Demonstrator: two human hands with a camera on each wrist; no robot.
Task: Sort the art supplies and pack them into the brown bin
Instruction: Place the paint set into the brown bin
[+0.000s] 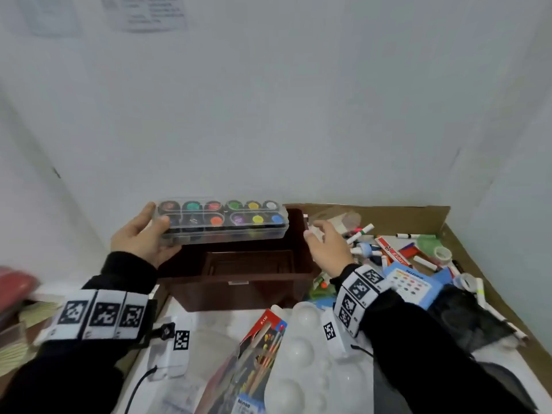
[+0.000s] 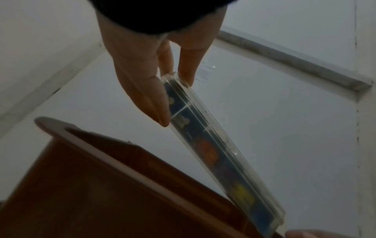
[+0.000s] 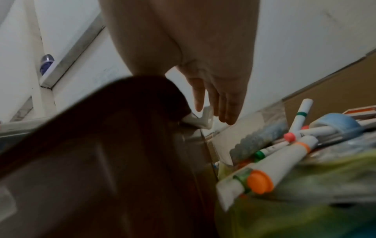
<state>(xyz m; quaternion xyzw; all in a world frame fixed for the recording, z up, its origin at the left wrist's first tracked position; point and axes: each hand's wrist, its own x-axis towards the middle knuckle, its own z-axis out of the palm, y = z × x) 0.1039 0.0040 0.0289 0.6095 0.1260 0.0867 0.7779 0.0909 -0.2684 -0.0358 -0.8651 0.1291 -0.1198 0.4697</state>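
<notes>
So the left hand [image 1: 143, 234] has the paint set [image 1: 222, 220] by its left end, thumb on the lid and fingers curled underneath, and the clear case is held more or less level right above the brown bin [image 1: 239, 264]. From the left wrist view you see the same thing edge-on: thumb on one face of the case [image 2: 213, 153], fingers on the other, with the far end reaching over the bin rim [image 2: 114, 162]. Twelve little pots inside, two rows, all different colours.

The right hand [image 1: 327, 248] is over the bin's right edge, holding nothing, fingers loose and slightly bent. In the right wrist view the fingers [image 3: 221, 103] point down just beside a small white clip-like piece [image 3: 200, 120] at the bin's corner [image 3: 142, 99]. Can't tell if they're actually touching it.

The bin looks empty inside from the head view, just the dark ribbed bottom.

To the right of the bin there's a cardboard tray [image 1: 388, 216] full of stuff: a heap of markers [image 1: 363, 233], a couple of tape rolls [image 1: 443, 253], a blue paint box [image 1: 413, 283] and a red and white carton [image 1: 391, 249]. Up close in the right wrist view there's a marker with an orange cap [image 3: 260, 182] lying right against the bin's side.

Nearer the person, a white palette [image 1: 301, 348] and a pack of brushes [image 1: 257, 354] lie on the table in front of the bin.
</notes>
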